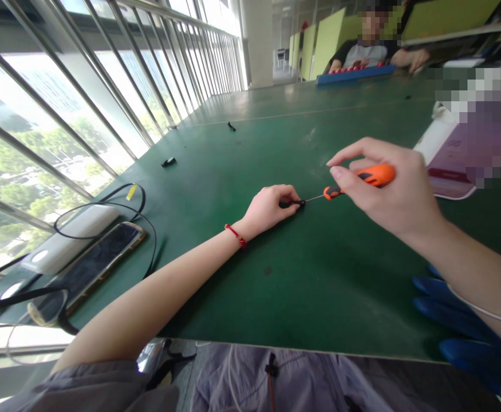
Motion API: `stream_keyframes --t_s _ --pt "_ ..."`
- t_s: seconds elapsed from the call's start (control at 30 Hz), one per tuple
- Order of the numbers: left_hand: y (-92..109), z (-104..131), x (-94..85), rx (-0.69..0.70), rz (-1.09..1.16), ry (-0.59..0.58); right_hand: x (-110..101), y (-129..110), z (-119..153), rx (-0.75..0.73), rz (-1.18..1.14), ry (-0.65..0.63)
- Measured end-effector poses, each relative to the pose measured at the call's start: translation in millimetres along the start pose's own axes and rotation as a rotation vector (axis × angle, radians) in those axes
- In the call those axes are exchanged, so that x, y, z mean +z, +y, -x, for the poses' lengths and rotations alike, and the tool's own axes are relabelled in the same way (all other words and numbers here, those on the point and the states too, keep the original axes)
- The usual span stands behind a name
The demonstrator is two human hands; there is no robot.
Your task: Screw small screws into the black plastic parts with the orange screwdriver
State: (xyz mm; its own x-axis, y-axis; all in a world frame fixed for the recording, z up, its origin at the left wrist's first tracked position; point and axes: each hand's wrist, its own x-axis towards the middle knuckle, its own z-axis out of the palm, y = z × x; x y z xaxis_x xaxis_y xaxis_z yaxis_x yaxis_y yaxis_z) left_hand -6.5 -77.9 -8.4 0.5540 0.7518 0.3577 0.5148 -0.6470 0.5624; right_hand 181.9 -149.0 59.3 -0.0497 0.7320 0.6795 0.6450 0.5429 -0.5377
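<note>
My left hand point(271, 206) rests on the green table point(250, 286) and pinches a small black part point(295, 203) between thumb and fingers. What kind of part it is cannot be made out. In my right hand point(398, 189) is a screwdriver point(379, 175) with an orange and black handle, held nearly level above the tabletop. Its thin metal shaft points left, and the tip meets the black part at my left fingertips. The right thumb and fingers curl round the handle, with the index finger raised off it.
A phone point(99, 269), a white power bank point(74, 237) and looped black cable lie at left by the railing point(117, 74). Two small black pieces point(169, 162) point(232, 126) lie farther back. Blue gloves point(452, 303) sit under my right forearm. A person point(366, 54) sits opposite behind a blue tray point(357, 74).
</note>
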Motion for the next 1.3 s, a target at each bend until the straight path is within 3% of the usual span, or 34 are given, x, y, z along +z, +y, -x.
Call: stream_keyframes --t_s 0.13,0.37,0.63,0.83,1.07,1.3 --pt "-0.1 0.3 0.1 -0.013 0.001 -0.001 0.7 4.3 -0.8 -0.057 -0.109 0.064" --pt "0.6 0.0 -0.4 -0.002 -0.011 0.000 0.7 1.6 -0.9 0.085 -0.017 0.002" --pt "0.2 0.3 0.1 -0.008 -0.005 0.000 2.0 6.5 -0.5 -0.033 -0.138 0.070" --pt "0.9 0.3 -0.2 -0.003 -0.010 -0.001 0.7 2.9 -1.4 0.103 -0.010 0.006" --pt "0.0 0.3 0.3 -0.015 -0.004 0.001 3.3 6.1 -0.7 0.005 -0.112 0.075" --pt "-0.3 0.1 0.3 -0.004 -0.011 -0.001 2.3 3.2 0.1 0.095 -0.060 0.044"
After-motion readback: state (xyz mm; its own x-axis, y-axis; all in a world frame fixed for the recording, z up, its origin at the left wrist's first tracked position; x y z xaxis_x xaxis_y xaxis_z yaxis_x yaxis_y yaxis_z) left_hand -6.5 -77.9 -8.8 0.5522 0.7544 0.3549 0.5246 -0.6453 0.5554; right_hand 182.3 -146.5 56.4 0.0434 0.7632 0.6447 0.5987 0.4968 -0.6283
